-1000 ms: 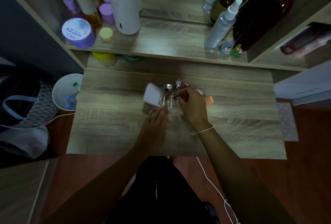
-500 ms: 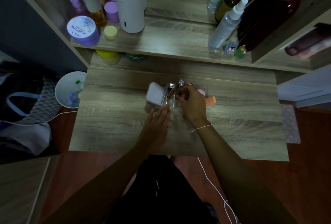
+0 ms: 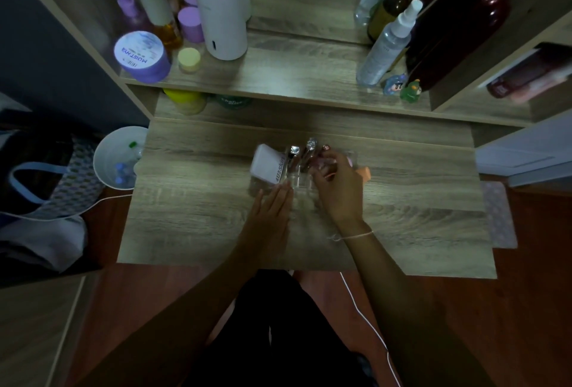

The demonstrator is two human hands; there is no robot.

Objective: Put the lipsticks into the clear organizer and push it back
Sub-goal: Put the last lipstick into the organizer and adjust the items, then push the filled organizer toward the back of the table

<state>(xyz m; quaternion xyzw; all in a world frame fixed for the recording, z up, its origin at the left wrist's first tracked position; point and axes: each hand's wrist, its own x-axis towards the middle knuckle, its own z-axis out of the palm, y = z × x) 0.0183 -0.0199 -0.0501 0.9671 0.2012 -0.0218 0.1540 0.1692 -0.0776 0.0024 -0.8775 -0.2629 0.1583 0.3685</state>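
The clear organizer (image 3: 298, 180) stands at the middle of the wooden desk (image 3: 201, 219). Lipsticks with silver caps (image 3: 294, 151) (image 3: 311, 143) and one with a red top (image 3: 325, 148) stand upright in its back slots. A white tube (image 3: 268, 167) leans in its left side. My right hand (image 3: 339, 188) is over the organizer's right part, fingers pinched on a pale pink lipstick (image 3: 325, 166) that is partly hidden. My left hand (image 3: 272, 210) lies flat with fingers together against the organizer's front left.
An orange item (image 3: 365, 173) lies just right of my right hand. The shelf behind holds a white cylinder (image 3: 221, 11), a purple jar (image 3: 140, 56), bottles and a spray bottle (image 3: 385, 46). A white bin (image 3: 119, 159) stands left of the desk.
My right hand has shifted slightly to the right over the organizer. My left hand stays against the front. The camera has tilted a little.
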